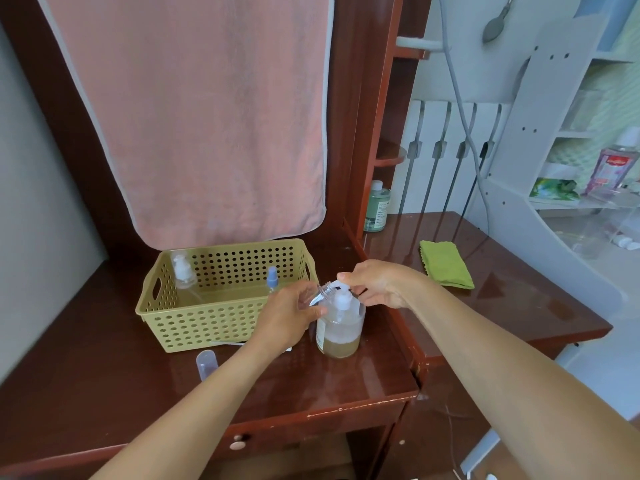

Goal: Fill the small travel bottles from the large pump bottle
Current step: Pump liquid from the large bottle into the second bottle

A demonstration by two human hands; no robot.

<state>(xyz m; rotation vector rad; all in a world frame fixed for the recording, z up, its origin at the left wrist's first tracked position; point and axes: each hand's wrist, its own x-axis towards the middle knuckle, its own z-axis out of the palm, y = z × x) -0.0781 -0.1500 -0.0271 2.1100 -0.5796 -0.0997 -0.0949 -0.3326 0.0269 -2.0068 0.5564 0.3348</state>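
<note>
The large pump bottle (341, 327) stands on the brown desk, clear with yellowish liquid low in it. My right hand (375, 284) rests on top of its white pump head (341, 299), fingers over the spout. My left hand (292, 315) holds a small clear travel bottle (320, 294), tilted, with its open neck right under the spout. Two more small bottles, one with a white pump (183, 271) and one with a blue spray top (272, 280), stand in the yellow basket (207, 323). A small clear cap (206, 363) sits on the desk in front of the basket.
A pink towel (201, 116) hangs behind the basket. A green cloth (445, 265) lies on the right desk. A green bottle (377, 206) stands in the shelf corner. White shelves (571, 168) with toiletries are at the far right. The desk's front edge (346, 408) is chipped.
</note>
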